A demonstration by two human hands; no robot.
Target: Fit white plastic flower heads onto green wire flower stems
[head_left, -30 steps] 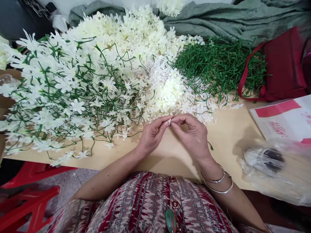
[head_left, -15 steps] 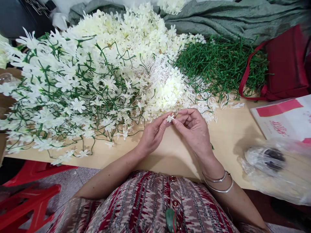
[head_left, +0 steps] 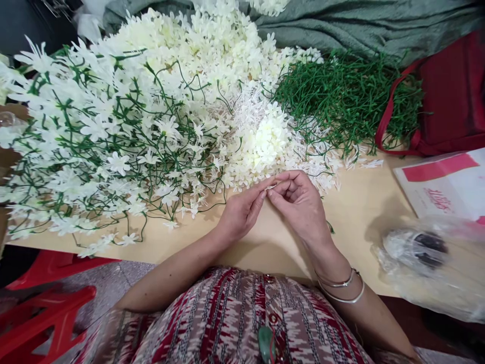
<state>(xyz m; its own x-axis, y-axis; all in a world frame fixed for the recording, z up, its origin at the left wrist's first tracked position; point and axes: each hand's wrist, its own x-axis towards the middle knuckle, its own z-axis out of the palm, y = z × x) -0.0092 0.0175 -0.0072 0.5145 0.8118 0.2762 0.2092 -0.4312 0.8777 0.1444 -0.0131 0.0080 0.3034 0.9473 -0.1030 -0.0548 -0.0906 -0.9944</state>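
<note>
My left hand [head_left: 242,210] and my right hand [head_left: 299,202] meet fingertip to fingertip over the wooden table [head_left: 352,212], just below a heap of loose white petals [head_left: 265,141]. Both pinch a small white flower piece [head_left: 271,187] between thumb and fingers. A thin green stem end pokes out below my right wrist [head_left: 330,228]. To the left lies a big pile of finished white flower sprays on green stems [head_left: 113,136]. A pile of bare green stems [head_left: 344,101] lies to the upper right.
A red bag [head_left: 450,96] and grey-green cloth [head_left: 359,25] lie at the back right. A white and red printed sheet [head_left: 443,184] and a clear plastic bag with dark items [head_left: 424,253] sit at the right. Red plastic stools [head_left: 41,308] stand at the lower left.
Both hands have moved slightly up toward the white petal heap, still pinching the small flower piece. The view has shifted a little.
</note>
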